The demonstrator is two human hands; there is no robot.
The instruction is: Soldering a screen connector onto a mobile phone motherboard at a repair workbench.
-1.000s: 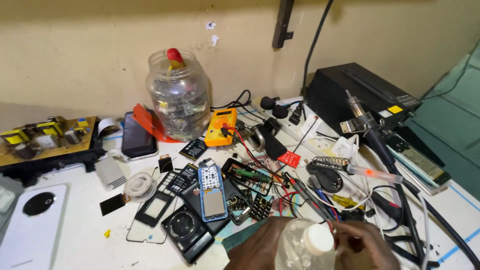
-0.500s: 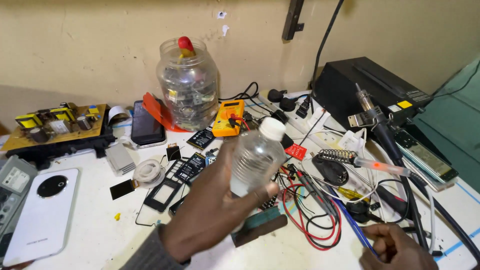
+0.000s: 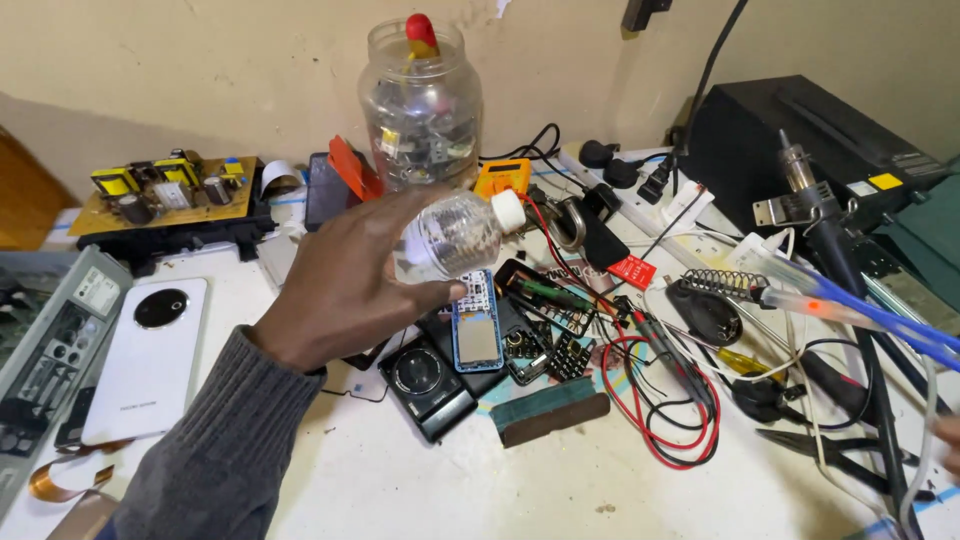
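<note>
My left hand (image 3: 345, 285), in a grey knit sleeve, holds a small clear plastic bottle (image 3: 450, 235) with a white cap. The bottle is tipped on its side above the cluttered white bench, cap pointing right. Below it lie a blue-framed phone (image 3: 478, 335) and a black phone back with a round camera (image 3: 430, 385). Only a sliver of my right hand (image 3: 950, 435) shows at the right edge. A blurred blue rod (image 3: 890, 325) streaks across near it, and I cannot see whether the hand grips it.
A big glass jar of parts (image 3: 425, 110) stands at the back wall by a yellow multimeter (image 3: 500, 178). A circuit board (image 3: 160, 190) and a white phone (image 3: 150, 360) lie left. A black station (image 3: 800, 130), red leads (image 3: 670, 400) and pliers (image 3: 830, 450) crowd the right.
My left hand lifted the bottle from the near edge, then carried it left and back and tipped it from upright onto its side. My right hand slid toward the right edge.
</note>
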